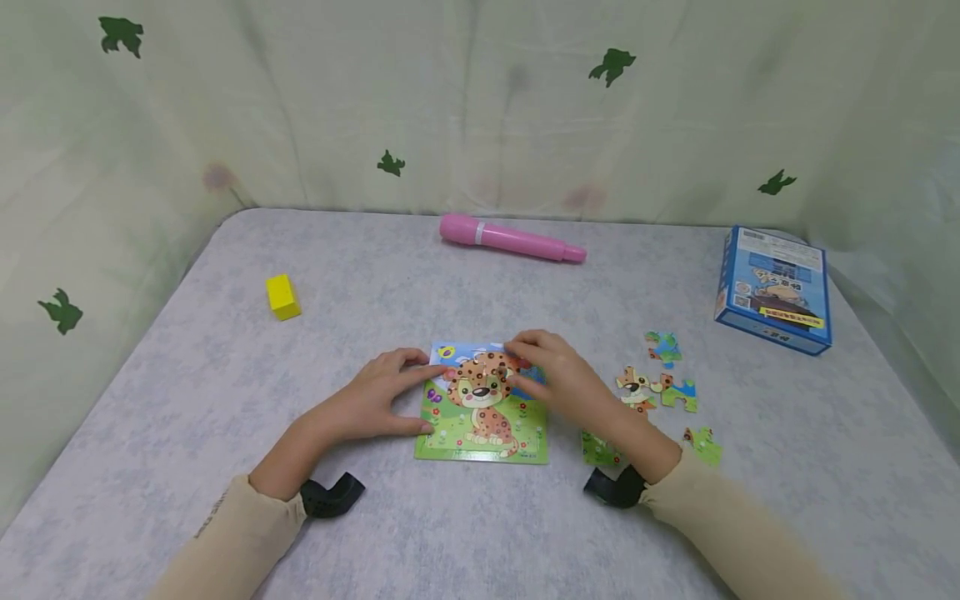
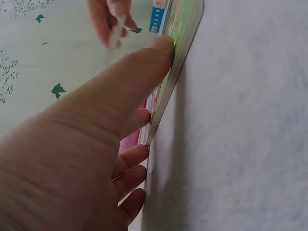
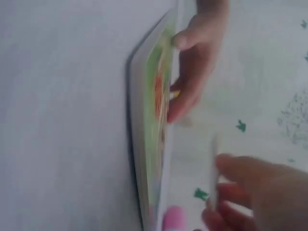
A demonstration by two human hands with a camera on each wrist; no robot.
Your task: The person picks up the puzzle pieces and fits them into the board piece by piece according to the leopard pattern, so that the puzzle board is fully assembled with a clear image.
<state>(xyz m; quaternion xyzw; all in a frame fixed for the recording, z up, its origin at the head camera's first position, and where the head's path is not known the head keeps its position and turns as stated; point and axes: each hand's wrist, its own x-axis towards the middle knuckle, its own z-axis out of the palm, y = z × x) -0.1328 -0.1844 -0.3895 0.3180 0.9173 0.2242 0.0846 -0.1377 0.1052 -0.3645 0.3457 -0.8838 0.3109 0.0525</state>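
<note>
A square jigsaw board (image 1: 450, 446) with a spotted leopard cub on grass lies flat on the table. My left hand (image 1: 375, 400) rests at its left side, index finger stretched over the picture and thumb on the lower-left edge; other fingertips touch the board's side in the left wrist view. Over the upper-right part is my right hand (image 1: 562, 375), whose thumb and fingers pinch a thin puzzle piece (image 3: 214, 173). That piece is seen edge-on, raised above the board, its picture hidden. Several loose puzzle pieces (image 1: 681, 393) lie right of the board, partly behind the right forearm.
Behind the board a pink marker-shaped tube (image 1: 517, 240) lies near the table's back edge. A yellow block (image 1: 282, 297) sits at the back left, and a blue box (image 1: 780, 287) at the back right. Pale curtains (image 1: 480, 108) with green bird shapes hang behind the table.
</note>
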